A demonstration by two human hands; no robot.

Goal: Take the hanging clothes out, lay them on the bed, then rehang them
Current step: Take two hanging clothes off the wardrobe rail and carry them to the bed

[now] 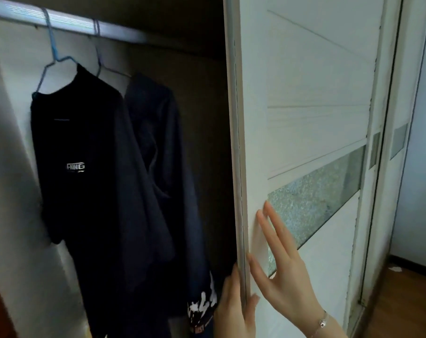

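Two garments hang from the metal rail inside the wardrobe. A black T-shirt with a small white logo hangs on a blue wire hanger at the left. Behind it, to the right, a dark navy jacket hangs on a second wire hanger. My left hand holds the edge of the white sliding door, thumb on the front and fingers behind the edge. My right hand lies flat on the door's face with straight fingers, a bracelet at the wrist.
A black fabric with white print shows low in the wardrobe next to my left hand. The door has a frosted glass strip. A second sliding door stands behind it, with wooden floor at the right.
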